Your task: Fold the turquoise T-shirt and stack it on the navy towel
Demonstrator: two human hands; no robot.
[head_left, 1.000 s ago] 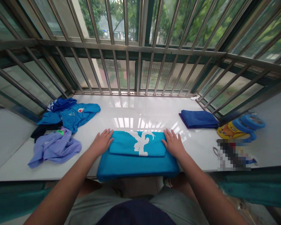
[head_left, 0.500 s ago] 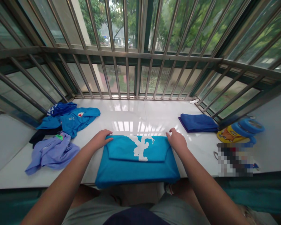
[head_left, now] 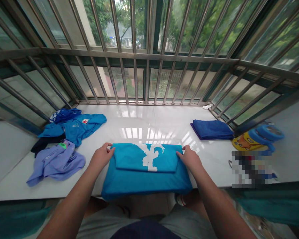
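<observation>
We have both hands on a turquoise cloth point(head_left: 132, 159), which lies right in front of us at the near edge of a white window ledge point(head_left: 144, 116). Our left hand point(head_left: 101, 157) has its grip clamped on the cloth's far left corner, thumb and fingers together; our right hand point(head_left: 191, 159) has its grip clamped on the far right corner in the same way. Between our hands a folded panel with a white print point(head_left: 149, 157) lies flat over a wider layer, whose near edge sticks out past the front of the ledge, above our legs.

To our left we see a loose heap: a lilac garment point(head_left: 56, 162) nearest us, a black cloth point(head_left: 43, 144) partly hidden behind it, a blue garment point(head_left: 86, 129) with a red-and-white badge, and a darker blue bundle point(head_left: 67, 114) by the window bars point(head_left: 149, 59). To our right a neatly folded navy cloth point(head_left: 211, 129) lies near the bars, just beside a yellow-and-blue container point(head_left: 254, 137). Nearer us, a pixelated patch point(head_left: 251, 169) hides what lies there. A small white scrap point(head_left: 207, 106) sits in the far right corner, and we see green trees point(head_left: 199, 26) outside.
</observation>
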